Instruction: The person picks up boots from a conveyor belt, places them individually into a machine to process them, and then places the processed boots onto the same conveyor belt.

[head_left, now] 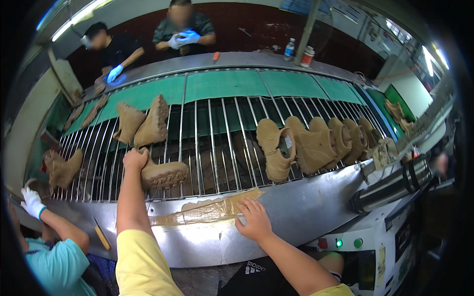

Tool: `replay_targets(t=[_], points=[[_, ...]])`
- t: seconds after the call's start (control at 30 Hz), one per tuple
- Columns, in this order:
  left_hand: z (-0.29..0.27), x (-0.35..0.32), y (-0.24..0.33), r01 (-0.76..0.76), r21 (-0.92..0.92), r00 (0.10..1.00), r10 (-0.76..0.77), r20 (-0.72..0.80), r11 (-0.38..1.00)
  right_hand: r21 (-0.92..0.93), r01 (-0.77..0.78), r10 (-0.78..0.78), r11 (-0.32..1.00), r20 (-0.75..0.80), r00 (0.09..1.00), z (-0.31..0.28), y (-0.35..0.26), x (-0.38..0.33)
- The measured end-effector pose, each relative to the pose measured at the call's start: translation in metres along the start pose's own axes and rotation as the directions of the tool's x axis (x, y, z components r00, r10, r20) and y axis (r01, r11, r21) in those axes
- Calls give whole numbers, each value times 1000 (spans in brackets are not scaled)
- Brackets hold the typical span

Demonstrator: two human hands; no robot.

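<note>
A tan boot [166, 175] lies on its side on the metal roller rack, its lugged sole facing the near edge. My left hand [135, 159] is closed on this boot's upper end. Just beyond, two more tan boots [152, 122] lean together on the rods. Flat on the brown tape [210, 207] along the steel front ledge rests my right hand [254, 217], fingers spread and holding nothing. To its right, several tan boots [276, 150] stand in a row on the rack.
At left, a co-worker's white-gloved hand [33, 203] is near another boot [67, 168]. A yellow-handled knife [102, 236] lies on the ledge. Across the green belt [224, 85], two people wear gloves. Bottles [289, 49] stand beside a post; a control box [380, 239] sits at lower right.
</note>
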State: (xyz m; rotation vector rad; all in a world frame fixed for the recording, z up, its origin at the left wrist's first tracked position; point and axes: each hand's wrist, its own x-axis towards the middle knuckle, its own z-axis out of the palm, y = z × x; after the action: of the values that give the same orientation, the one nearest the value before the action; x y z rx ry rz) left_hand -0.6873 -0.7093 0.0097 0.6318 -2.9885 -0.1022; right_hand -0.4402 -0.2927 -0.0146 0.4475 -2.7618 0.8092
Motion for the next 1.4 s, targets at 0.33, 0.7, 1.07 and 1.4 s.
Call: replay_targets(t=[0.33, 0.7, 1.07, 1.4], points=[[-71, -117, -1, -413, -198, 859, 309, -408, 889, 25, -28, 30, 999, -68, 997, -2, 21, -17], [-190, -205, 58, -710, 248, 702, 637, 318, 659, -109, -78, 75, 991, -32, 997, 9, 26, -28], [-235, -404, 90, -772, -387, 551, 835, -13, 504, 707, -470, 324, 529, 344, 881, 29, -9, -144], [-228, -507, 179, -378, -918, 650, 740, -174, 116, 958, 283, 318, -48, -254, 914, -220, -59, -263]])
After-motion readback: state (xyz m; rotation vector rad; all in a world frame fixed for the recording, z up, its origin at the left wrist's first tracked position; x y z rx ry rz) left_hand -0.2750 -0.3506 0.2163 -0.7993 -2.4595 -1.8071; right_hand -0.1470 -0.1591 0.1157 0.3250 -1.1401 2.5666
